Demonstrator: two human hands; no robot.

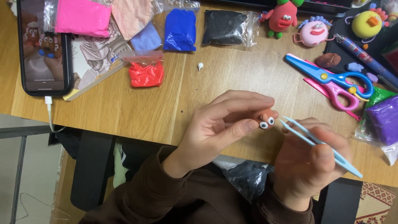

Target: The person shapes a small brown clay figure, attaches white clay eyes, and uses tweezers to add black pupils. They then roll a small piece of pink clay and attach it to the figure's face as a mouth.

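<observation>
Fingers of my left hand (224, 124) pinch the small brown clay figure (265, 118) with white eyes above the near table edge (124, 124). My right hand (309, 159) grips pale blue tweezers (319, 145) closed around them, tips just right of the figure.

small brown clay figure with two white eyes (265, 118): its back hidden by left hand (219, 124) | purple clay in clear bag (383, 120): cut by right edge | black smartphone (43, 45): top cut off, screen blurred
</observation>
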